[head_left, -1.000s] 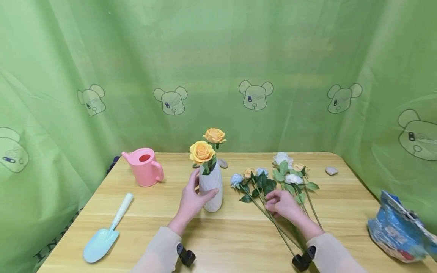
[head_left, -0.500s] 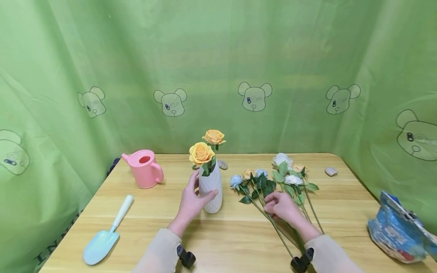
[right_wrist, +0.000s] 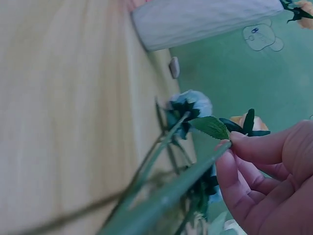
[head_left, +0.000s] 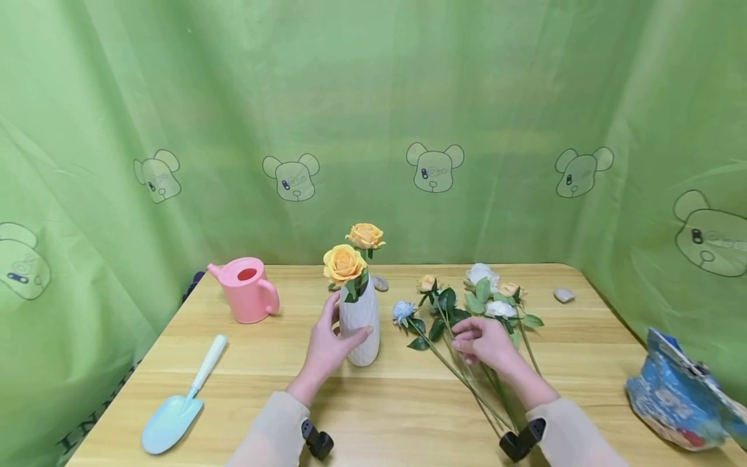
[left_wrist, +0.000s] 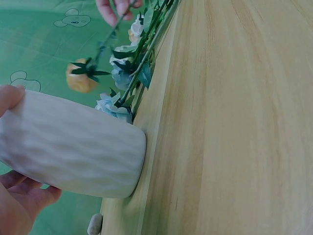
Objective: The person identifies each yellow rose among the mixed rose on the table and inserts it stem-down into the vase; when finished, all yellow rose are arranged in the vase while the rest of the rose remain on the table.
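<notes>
One peach rose (head_left: 427, 283), probably light, my right hand (head_left: 489, 342) pinched by its stem (right_wrist: 166, 194) while my left hand (head_left: 328, 344) gripped the vase (head_left: 363, 316).

Bright head view, dimmer, softer wrist views.

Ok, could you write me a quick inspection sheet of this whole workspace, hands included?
Surface: light wooden table.
Job's things: white vase with two yellow-orange roses; loose flowers to its right.
Clutter: pink watering can, pale blue trowel, blue bag, stones.
Hands: left hand grips the vase; right hand pinches a peach rose's stem.
Cables: nothing seen.
Surroundings: green curtain printed with bear heads.
</notes>
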`<state>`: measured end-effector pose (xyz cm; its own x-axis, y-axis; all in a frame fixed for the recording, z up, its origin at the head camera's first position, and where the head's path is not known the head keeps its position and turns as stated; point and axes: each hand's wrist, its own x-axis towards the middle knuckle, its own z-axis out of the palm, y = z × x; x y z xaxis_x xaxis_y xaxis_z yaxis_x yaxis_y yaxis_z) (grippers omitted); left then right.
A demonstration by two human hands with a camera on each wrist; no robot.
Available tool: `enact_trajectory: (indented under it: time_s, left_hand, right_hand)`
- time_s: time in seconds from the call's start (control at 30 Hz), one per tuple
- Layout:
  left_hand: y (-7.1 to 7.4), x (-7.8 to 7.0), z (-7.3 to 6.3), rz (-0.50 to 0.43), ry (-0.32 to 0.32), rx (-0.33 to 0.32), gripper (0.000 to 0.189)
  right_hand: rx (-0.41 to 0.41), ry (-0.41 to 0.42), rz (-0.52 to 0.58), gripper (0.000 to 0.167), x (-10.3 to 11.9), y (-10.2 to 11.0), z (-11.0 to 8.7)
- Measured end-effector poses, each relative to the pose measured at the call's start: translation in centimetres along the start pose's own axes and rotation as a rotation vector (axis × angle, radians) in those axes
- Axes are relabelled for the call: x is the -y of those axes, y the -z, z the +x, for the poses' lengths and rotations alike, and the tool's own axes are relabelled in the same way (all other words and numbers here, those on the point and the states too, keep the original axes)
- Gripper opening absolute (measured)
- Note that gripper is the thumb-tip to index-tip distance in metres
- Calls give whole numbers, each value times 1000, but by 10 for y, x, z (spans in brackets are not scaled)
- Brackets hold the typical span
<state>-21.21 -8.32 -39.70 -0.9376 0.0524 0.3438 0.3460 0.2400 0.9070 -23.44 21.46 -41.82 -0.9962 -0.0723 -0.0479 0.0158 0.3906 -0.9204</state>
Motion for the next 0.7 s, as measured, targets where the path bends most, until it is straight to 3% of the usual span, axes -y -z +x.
enact_trajectory:
  time_s: [0.33,0.7]
  left_hand:
    - [0,0,0,4,0,2,75]
    - [0,-1,-1,-5,-5,-4,75]
  right_hand:
    - [-22,84,8,30,28,5,1]
    - [-11,248,53,33,67,0,3]
